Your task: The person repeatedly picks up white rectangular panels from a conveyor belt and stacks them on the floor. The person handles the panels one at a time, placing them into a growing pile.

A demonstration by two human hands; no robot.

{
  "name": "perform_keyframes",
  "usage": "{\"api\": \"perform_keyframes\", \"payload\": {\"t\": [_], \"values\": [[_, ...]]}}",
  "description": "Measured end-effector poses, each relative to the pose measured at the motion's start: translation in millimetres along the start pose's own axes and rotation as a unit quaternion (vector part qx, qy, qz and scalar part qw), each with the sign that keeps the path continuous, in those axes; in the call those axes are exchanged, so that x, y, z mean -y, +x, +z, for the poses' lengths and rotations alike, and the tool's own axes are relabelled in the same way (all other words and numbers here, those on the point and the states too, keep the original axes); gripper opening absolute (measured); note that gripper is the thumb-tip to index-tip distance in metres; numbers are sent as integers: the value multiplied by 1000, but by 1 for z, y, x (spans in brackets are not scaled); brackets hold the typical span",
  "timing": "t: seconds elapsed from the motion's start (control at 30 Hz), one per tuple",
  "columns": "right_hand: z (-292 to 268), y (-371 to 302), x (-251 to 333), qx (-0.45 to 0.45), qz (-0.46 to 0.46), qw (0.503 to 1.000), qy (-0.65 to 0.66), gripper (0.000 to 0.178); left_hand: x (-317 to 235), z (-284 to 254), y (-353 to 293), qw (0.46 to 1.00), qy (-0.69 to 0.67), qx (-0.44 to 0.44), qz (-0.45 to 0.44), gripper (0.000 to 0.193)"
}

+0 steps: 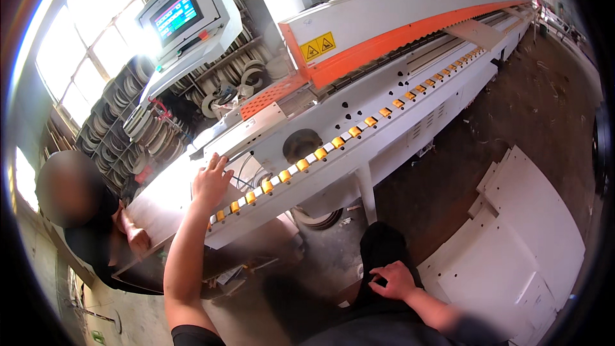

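My left hand point(213, 182) is stretched forward onto the near end of a long white machine. Its fingers are spread, resting beside the edge of a pale flat panel point(168, 193) and near a light metal guide point(246, 129). A row of yellow rollers point(268, 186) runs along the machine's edge just right of that hand. My right hand point(393, 280) hangs low beside my dark-trousered leg point(383, 247), its fingers loosely bent and apart, with nothing visible in it. At the left, a co-worker's hand point(138, 241) lies at the edge of the same pale panel.
A control screen point(176, 16) hangs at upper left, before racks of coiled edge strips point(115, 131). The machine's orange-edged cover point(384, 38) stretches far right. A board point(475, 34) lies on its far rollers. Large white sheet-metal covers point(512, 230) lie on the floor at right.
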State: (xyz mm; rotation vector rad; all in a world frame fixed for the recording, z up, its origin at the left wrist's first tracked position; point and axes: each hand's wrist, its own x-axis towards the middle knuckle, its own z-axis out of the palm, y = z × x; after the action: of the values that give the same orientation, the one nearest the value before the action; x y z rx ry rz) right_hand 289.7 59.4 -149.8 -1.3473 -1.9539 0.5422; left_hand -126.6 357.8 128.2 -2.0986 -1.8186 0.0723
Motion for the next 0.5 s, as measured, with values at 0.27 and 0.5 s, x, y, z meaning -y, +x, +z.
{"api": "perform_keyframes", "payload": {"t": [0.27,0.5], "values": [[14,1,-7,-17,-16,1000,12,26,-27,6,28,997,7,-56,56,55],[5,-12,-18,-19,-2,999,45,29,-113,-5,85,989,32,-99,105,52]]}}
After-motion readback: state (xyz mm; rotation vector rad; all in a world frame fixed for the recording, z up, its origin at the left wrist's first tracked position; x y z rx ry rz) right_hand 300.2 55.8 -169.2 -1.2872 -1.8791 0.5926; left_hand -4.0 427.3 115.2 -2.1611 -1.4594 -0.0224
